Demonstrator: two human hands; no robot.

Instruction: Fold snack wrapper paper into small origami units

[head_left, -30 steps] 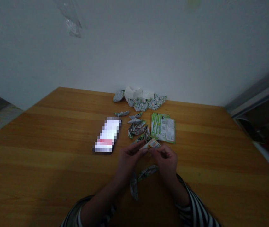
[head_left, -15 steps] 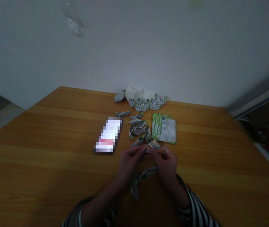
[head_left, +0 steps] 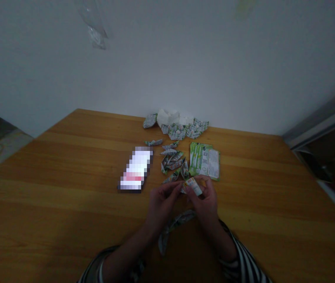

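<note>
Between my two hands is a small piece of folded printed paper (head_left: 195,186), white with orange and yellow print. My left hand (head_left: 162,201) pinches its left end between thumb and fingertips. The thumb of my right hand (head_left: 207,204) presses on its face, with the fingers behind it. Below my hands lies a long folded paper strip (head_left: 182,220), bent at an angle and partly hidden by my left wrist. Just beyond my fingers are several folded paper pieces (head_left: 173,161) with green and grey print.
A stack of green and white printed sheets (head_left: 205,159) lies right of the folded pieces. To the left is a phone (head_left: 136,169) with a lit, blurred screen. Joined folded pieces (head_left: 177,131) and crumpled white tissue (head_left: 167,116) rest against the wall at the back of the wooden table (head_left: 81,157).
The paper in my hands has turned so that more of its white face shows. My right fingers have lifted and curled behind it. The bent strip below has shifted slightly left.
</note>
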